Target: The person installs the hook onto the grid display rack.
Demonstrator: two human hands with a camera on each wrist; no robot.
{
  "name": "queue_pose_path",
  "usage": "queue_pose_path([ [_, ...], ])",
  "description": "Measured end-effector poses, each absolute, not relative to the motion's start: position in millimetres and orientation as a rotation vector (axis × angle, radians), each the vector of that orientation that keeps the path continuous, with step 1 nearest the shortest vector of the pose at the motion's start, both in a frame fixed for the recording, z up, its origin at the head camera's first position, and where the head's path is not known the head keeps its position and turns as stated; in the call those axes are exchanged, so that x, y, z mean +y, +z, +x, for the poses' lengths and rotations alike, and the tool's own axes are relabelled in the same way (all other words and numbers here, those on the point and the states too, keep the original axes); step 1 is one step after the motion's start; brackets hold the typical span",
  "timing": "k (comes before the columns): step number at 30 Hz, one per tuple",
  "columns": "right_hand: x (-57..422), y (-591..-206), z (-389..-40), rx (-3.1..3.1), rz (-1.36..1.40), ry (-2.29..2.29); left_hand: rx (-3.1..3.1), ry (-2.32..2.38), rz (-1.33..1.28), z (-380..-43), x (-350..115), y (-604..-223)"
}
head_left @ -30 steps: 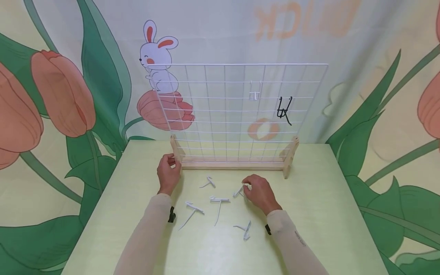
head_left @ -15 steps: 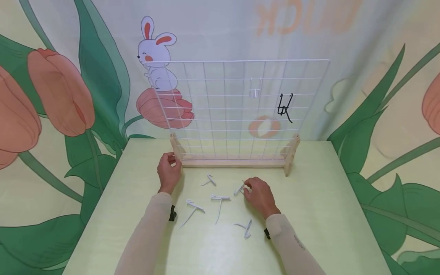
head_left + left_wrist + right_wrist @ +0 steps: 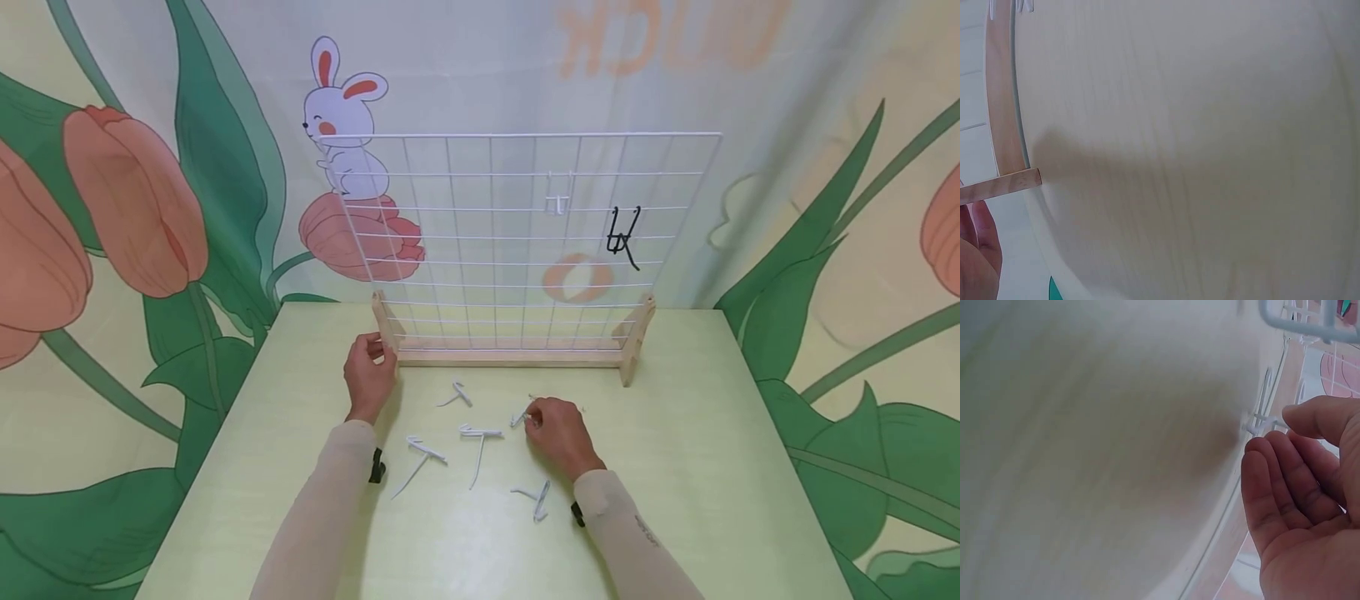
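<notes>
My left hand (image 3: 370,379) grips the left foot (image 3: 386,327) of the wooden stand that holds up a white wire grid (image 3: 491,250). In the left wrist view, fingers (image 3: 985,228) lie against the underside of that wooden foot (image 3: 1007,186). Near the table's middle, my right hand (image 3: 561,433) has its thumb and fingertips at a white wire hook (image 3: 517,419), partly hidden by the hand. The right wrist view shows the hook (image 3: 1260,423) at the tips of my right hand (image 3: 1304,481), its stem between thumb and fingers.
More white hooks lie on the table: one (image 3: 455,395) near the stand, two (image 3: 480,433) (image 3: 426,451) left of centre, one (image 3: 540,500) in front. A white hook (image 3: 557,204) and a black hook (image 3: 621,237) hang on the grid. A printed curtain (image 3: 480,75) hangs behind.
My right hand has shifted slightly left and nearer, its fingers coming in over the white hook. The left hand stays on the stand's foot.
</notes>
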State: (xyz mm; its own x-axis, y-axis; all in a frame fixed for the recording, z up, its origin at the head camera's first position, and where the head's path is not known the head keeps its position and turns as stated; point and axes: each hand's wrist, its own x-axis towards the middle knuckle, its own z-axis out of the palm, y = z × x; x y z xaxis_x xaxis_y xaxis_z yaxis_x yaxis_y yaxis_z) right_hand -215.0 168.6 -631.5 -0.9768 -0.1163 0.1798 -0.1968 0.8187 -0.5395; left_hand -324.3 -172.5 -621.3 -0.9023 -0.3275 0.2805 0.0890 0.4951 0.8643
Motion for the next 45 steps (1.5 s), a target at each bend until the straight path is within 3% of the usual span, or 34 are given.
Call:
queue_pose_path([
  [45,169,-636,-222,-2.935,0.231,0.841,-2.342,-1.381,0.193,-322,-173,-619],
])
